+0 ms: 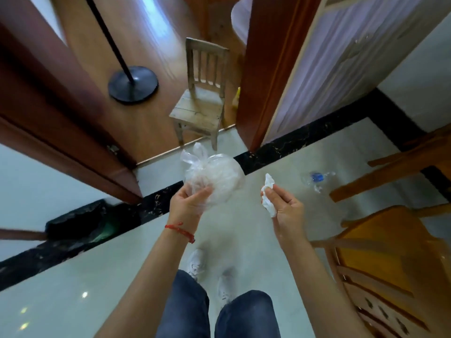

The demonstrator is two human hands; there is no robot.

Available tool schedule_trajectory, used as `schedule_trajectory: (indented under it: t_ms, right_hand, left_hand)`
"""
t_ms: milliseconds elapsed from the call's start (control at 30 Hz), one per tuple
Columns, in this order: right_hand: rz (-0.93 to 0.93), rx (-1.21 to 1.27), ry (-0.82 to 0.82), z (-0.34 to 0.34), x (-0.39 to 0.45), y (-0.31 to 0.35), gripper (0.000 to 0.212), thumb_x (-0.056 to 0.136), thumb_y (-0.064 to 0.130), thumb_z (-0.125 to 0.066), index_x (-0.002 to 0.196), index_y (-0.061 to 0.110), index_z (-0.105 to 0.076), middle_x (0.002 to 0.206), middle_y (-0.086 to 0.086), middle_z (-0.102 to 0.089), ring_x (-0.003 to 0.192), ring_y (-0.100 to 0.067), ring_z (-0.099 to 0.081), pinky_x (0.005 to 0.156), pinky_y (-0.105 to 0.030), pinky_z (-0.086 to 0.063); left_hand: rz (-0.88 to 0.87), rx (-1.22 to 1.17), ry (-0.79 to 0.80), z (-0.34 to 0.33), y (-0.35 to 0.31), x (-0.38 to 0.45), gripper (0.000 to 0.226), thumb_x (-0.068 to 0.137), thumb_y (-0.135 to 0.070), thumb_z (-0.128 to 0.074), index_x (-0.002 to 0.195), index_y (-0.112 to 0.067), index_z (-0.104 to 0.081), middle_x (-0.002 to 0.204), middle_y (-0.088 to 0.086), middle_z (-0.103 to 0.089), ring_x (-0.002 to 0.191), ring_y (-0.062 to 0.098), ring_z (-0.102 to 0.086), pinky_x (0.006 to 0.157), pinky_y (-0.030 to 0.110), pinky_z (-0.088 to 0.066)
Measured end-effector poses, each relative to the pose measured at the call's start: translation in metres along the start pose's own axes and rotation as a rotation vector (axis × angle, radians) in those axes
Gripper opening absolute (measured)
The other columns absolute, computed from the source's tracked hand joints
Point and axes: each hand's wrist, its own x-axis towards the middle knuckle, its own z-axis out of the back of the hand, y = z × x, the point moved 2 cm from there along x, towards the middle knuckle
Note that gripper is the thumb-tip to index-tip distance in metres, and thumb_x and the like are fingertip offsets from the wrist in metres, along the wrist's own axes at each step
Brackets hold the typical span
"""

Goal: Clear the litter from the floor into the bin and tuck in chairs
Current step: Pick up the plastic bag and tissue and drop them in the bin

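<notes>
Carrying litter toward disposal: the left hand (189,203), at frame centre, is closed on a clear plastic bag (214,178) with a knotted top, while the right hand (284,206) pinches a crumpled white tissue (268,196) between thumb and fingers. Both items are held clear of the pale tiled floor (97,276). A black-lined bin (80,224) sits at the left edge of the frame, beside the doorway. A crushed plastic bottle (317,179) with a blue cap lies on the floor at centre right, near the orange wooden chairs (390,252) at lower right. A small pale chair (202,103) stands in the doorway, upper centre. Judged step: collection under way; next, a turn left to drop both items into the bin, then retrieval of the bottle.
</notes>
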Motion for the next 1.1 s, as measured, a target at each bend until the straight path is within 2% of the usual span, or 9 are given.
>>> schedule_trajectory:
  t_ms: [100, 200, 300, 400, 567, 733, 833, 967, 1100]
  right_hand:
    - [-0.044, -0.066, 0.106, -0.019, -0.009, -0.012, 0.026, 0.077, 0.01, -0.07, 0.102, 0.005, -0.067, 0.086, -0.006, -0.071, 0.077, -0.016, -0.065, 0.079, -0.029, -0.052]
    - [-0.065, -0.14, 0.223, -0.048, -0.022, -0.026, 0.03, 0.076, 0.011, -0.071, 0.105, 0.003, -0.067, 0.087, -0.006, -0.071, 0.076, -0.014, -0.066, 0.074, -0.025, -0.051]
    - [-0.096, -0.188, 0.328, -0.081, -0.041, -0.041, 0.026, 0.076, 0.011, -0.072, 0.101, 0.007, -0.068, 0.089, -0.007, -0.07, 0.078, -0.014, -0.066, 0.074, -0.023, -0.052]
    - [-0.132, -0.227, 0.423, -0.116, -0.065, -0.06, 0.022, 0.075, 0.009, -0.072, 0.097, 0.009, -0.069, 0.087, -0.005, -0.071, 0.077, -0.012, -0.066, 0.073, -0.021, -0.052]
    - [-0.2, -0.277, 0.538, -0.17, -0.11, -0.101, 0.019, 0.076, 0.005, -0.07, 0.094, 0.007, -0.069, 0.077, 0.001, -0.072, 0.072, -0.009, -0.067, 0.069, -0.018, -0.052]
    - [-0.208, -0.346, 0.596, -0.221, -0.157, -0.146, 0.015, 0.076, 0.005, -0.07, 0.09, 0.01, -0.07, 0.071, 0.004, -0.073, 0.068, -0.008, -0.067, 0.074, -0.022, -0.054]
    - [-0.215, -0.345, 0.6, -0.252, -0.183, -0.172, 0.011, 0.076, 0.004, -0.069, 0.082, 0.014, -0.071, 0.068, 0.004, -0.073, 0.067, -0.008, -0.066, 0.073, -0.022, -0.053]
    - [-0.246, -0.327, 0.562, -0.291, -0.206, -0.204, 0.013, 0.077, 0.003, -0.068, 0.085, 0.012, -0.071, 0.069, 0.004, -0.072, 0.072, -0.012, -0.065, 0.078, -0.025, -0.052]
    - [-0.274, -0.305, 0.549, -0.325, -0.212, -0.225, 0.013, 0.077, 0.003, -0.066, 0.085, 0.012, -0.071, 0.078, -0.003, -0.071, 0.077, -0.015, -0.063, 0.081, -0.028, -0.05]
  left_hand:
    - [-0.061, -0.046, -0.124, 0.029, -0.006, -0.021, 0.021, 0.06, -0.006, -0.074, 0.077, -0.005, -0.061, 0.076, -0.002, -0.072, 0.079, 0.021, -0.067, 0.077, 0.04, -0.055]
    - [-0.122, -0.107, -0.231, 0.063, -0.014, -0.046, 0.029, 0.063, -0.008, -0.07, 0.089, -0.002, -0.061, 0.085, 0.003, -0.069, 0.08, 0.021, -0.065, 0.07, 0.03, -0.057]
    - [-0.182, -0.163, -0.294, 0.098, -0.023, -0.071, 0.021, 0.07, -0.003, -0.066, 0.091, -0.007, -0.065, 0.092, 0.0, -0.071, 0.085, 0.017, -0.068, 0.075, 0.032, -0.056]
    - [-0.228, -0.201, -0.401, 0.135, -0.029, -0.096, 0.017, 0.078, 0.003, -0.061, 0.09, -0.009, -0.065, 0.082, -0.008, -0.074, 0.078, 0.011, -0.069, 0.067, 0.026, -0.058]
    - [-0.236, -0.282, -0.566, 0.207, -0.035, -0.135, 0.015, 0.078, 0.003, -0.061, 0.092, -0.002, -0.062, 0.102, 0.008, -0.065, 0.096, 0.025, -0.061, 0.074, 0.031, -0.057]
    - [-0.262, -0.331, -0.616, 0.28, -0.046, -0.165, 0.019, 0.077, 0.0, -0.062, 0.095, -0.004, -0.062, 0.101, 0.009, -0.064, 0.092, 0.024, -0.061, 0.064, 0.025, -0.058]
    - [-0.252, -0.347, -0.629, 0.324, -0.056, -0.174, 0.021, 0.075, 0.0, -0.063, 0.096, -0.006, -0.063, 0.099, 0.007, -0.065, 0.091, 0.023, -0.062, 0.067, 0.026, -0.058]
    - [-0.229, -0.319, -0.631, 0.382, -0.069, -0.18, 0.022, 0.078, -0.001, -0.063, 0.1, -0.004, -0.063, 0.098, 0.007, -0.066, 0.091, 0.023, -0.063, 0.07, 0.026, -0.057]
    - [-0.216, -0.326, -0.672, 0.423, -0.085, -0.173, 0.016, 0.079, 0.001, -0.062, 0.094, -0.004, -0.064, 0.084, 0.0, -0.071, 0.079, 0.015, -0.068, 0.066, 0.026, -0.058]
